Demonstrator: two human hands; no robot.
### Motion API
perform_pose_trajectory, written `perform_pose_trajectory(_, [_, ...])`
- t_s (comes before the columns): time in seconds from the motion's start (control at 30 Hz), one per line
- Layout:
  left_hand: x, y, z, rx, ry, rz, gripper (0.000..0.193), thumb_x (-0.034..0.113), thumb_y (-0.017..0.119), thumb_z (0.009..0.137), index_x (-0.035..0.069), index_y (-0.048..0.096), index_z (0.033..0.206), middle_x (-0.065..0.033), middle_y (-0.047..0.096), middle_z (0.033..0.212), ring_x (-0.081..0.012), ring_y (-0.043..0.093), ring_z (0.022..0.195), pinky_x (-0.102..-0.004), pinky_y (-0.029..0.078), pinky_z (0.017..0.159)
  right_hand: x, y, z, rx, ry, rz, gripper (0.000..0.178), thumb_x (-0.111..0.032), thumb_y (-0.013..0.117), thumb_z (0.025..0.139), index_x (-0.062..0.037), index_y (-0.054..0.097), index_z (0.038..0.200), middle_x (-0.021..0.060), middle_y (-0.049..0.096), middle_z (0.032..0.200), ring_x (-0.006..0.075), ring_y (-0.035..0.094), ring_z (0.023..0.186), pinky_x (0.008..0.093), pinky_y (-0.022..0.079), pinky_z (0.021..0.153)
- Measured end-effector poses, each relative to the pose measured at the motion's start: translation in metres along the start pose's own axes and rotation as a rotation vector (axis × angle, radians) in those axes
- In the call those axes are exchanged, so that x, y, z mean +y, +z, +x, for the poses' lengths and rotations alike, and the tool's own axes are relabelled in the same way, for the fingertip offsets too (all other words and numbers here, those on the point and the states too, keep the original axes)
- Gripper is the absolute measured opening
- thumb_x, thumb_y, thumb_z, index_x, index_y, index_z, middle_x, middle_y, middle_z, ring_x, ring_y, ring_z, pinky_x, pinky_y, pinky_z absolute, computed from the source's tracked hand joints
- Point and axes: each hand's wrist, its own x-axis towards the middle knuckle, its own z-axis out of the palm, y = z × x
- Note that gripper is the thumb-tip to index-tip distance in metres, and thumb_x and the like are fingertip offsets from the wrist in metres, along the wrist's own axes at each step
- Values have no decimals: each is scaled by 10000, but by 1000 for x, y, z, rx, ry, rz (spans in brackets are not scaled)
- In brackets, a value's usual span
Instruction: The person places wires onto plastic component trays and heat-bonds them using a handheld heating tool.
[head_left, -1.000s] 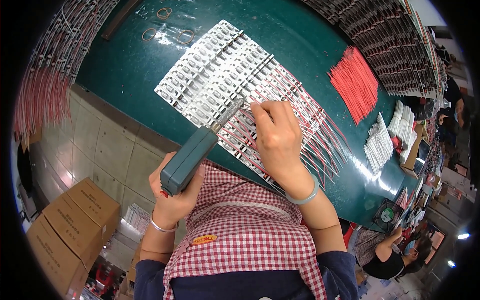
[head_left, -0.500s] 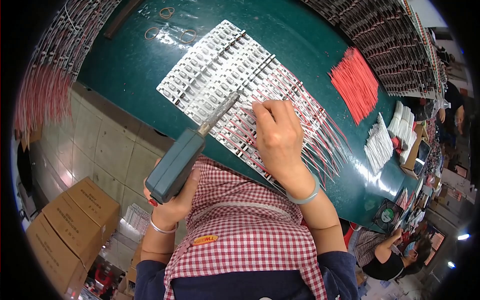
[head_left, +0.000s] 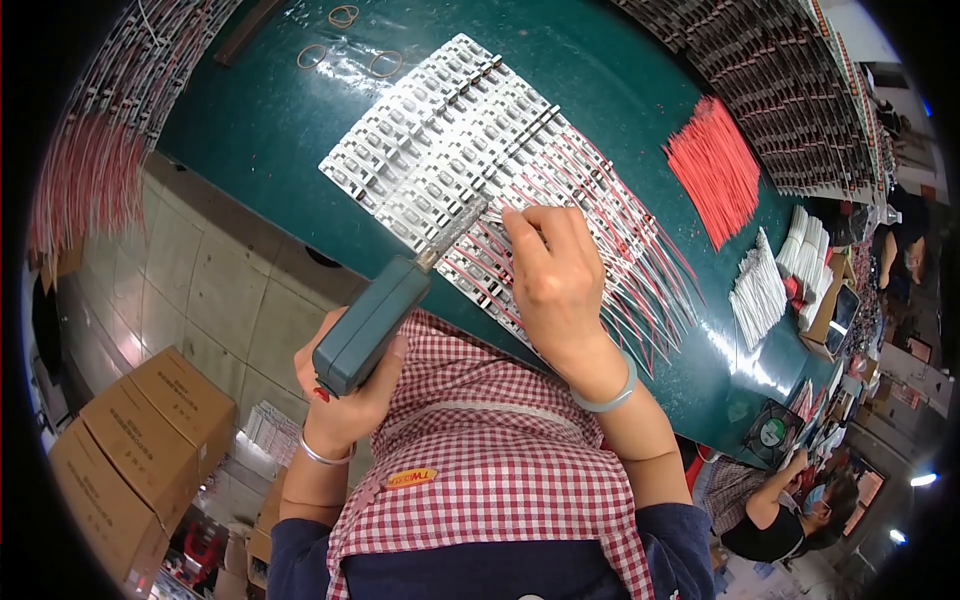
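My left hand [head_left: 345,415] is wrapped around the handle of a grey-green soldering gun [head_left: 372,325]. The gun's metal barrel [head_left: 455,230] slants up and to the right, its tip over a panel of white boards [head_left: 410,130] and close to my right fingertips. With thumb and index finger pinched together, my right hand [head_left: 560,285] is at the panel's wired rows; a thin wire seems to be between the fingertips, though its end is mostly hidden. Red and white wires [head_left: 645,285] fan out from those rows, passing partly beneath my right hand.
On the green table [head_left: 260,120] lie a bundle of red wires [head_left: 715,170], white wires [head_left: 760,290] and rubber bands [head_left: 312,56]. Stacked wired panels [head_left: 750,80] rise at the far right. Cardboard boxes [head_left: 150,430] stand lower left. A co-worker [head_left: 790,505] sits lower right.
The soldering gun has shifted right, bringing its tip nearer my right fingertips. My right hand has hardly moved on the panel. The view has shifted slightly.
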Motion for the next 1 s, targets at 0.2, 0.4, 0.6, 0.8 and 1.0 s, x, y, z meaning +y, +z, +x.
perform_pose_trajectory(0.2, [-2, 0, 0, -24, 5, 10, 196, -25, 754, 789, -49, 692, 974, -119, 687, 897, -184, 668, 723, -269, 516, 653, -1, 0, 1, -4, -10, -4, 293, 20, 651, 718, 56, 672, 1008, 112, 570, 886, 259, 560, 817, 352, 485, 656])
perform_pose_trajectory(0.4, [-1, -1, 0, -31, -27, -3, 194, -23, 755, 791, -50, 693, 972, -113, 679, 879, -182, 657, 712, -272, 510, 645, -2, 0, 1, -13, -11, -20, 275, 10, 651, 721, 57, 673, 992, 111, 567, 876, 258, 557, 815, 351, 483, 653])
perform_pose_trajectory(0.6, [-13, -3, -16, 52, -30, -12, 234, -4, 779, 789, -39, 705, 1008, -130, 700, 916, -184, 678, 752, -272, 528, 674, -2, 0, 1, -9, -13, -25, 265, 5, 651, 723, 52, 671, 983, 110, 567, 883, 258, 560, 819, 349, 484, 652])
perform_pose_trajectory(0.8, [-14, -7, -19, 113, 16, 27, 264, 31, 809, 782, -32, 721, 1023, -139, 721, 937, -208, 700, 768, -291, 550, 685, -3, -1, 1, -7, -8, -42, 271, 10, 653, 715, 44, 670, 984, 108, 566, 881, 258, 566, 824, 348, 487, 654])
perform_pose_trajectory(1.0, [-14, -7, -20, 110, 37, 29, 266, 24, 809, 770, -36, 720, 1013, -136, 719, 911, -209, 690, 744, -288, 542, 668, -6, -3, -4, 9, -11, 10, 303, 22, 660, 708, 46, 670, 1010, 109, 594, 910, 256, 577, 832, 356, 483, 662])
